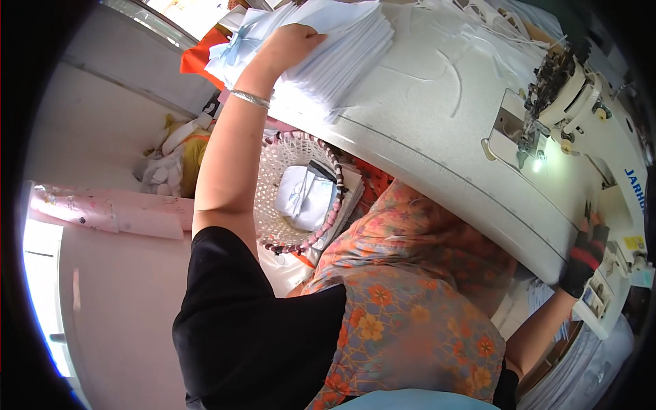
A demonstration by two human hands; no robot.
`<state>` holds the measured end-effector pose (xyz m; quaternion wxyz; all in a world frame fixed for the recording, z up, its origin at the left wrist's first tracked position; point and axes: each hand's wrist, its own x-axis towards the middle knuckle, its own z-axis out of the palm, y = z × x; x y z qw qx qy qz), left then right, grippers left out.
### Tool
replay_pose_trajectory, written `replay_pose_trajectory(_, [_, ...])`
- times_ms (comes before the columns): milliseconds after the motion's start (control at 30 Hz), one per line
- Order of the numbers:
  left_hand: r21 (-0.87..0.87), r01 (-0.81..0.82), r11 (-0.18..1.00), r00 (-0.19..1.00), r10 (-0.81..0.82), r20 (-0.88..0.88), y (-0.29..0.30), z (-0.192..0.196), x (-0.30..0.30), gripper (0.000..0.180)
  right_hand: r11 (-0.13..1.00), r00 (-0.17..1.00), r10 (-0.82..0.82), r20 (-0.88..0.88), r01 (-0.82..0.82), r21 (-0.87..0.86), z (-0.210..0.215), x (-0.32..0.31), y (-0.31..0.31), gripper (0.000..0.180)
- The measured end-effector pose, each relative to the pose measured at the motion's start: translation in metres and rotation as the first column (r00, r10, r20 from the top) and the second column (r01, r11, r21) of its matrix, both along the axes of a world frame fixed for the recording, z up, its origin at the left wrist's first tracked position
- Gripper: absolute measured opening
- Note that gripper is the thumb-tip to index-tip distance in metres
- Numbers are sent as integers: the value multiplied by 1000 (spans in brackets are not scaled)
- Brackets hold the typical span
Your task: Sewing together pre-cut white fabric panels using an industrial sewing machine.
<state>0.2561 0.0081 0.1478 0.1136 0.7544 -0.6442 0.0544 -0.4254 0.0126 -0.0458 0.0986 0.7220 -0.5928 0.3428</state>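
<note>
My left hand (pixel 290 46), with a silver bangle at the wrist, is closed at the top layer of a thick stack of white fabric pieces (pixel 342 75) on the machine table's far left. Its fingers pinch the edge of one piece. A pale blue ribbon bow (pixel 238 48) lies on the stack just left of that hand. At the table's right end is my right hand (pixel 586 260) in a black and red glove with bare fingertips. It is closed round a slim dark pointed tool (pixel 588 209), too small to name surely.
A sewing machine (pixel 570 102) with a lit needle area stands at the right of the pale table (pixel 424 102). White strips (pixel 502 27) lie along the far edge. Below the table's left edge, a woven basket (pixel 301 140) holds folded white pieces. Bundled fabric (pixel 184 154) sits farther left.
</note>
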Motion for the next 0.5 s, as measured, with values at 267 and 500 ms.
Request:
replay_pose_trajectory(267, [43, -1, 999, 998, -2, 57, 3, -2, -4, 31, 1000, 1000, 23, -3, -23, -8, -8, -8, -6, 23])
replay_pose_trajectory(500, [-36, 112, 993, 915, -89, 393, 17, 28, -69, 26, 999, 999, 45, -6, -45, -2, 2, -1, 7, 22])
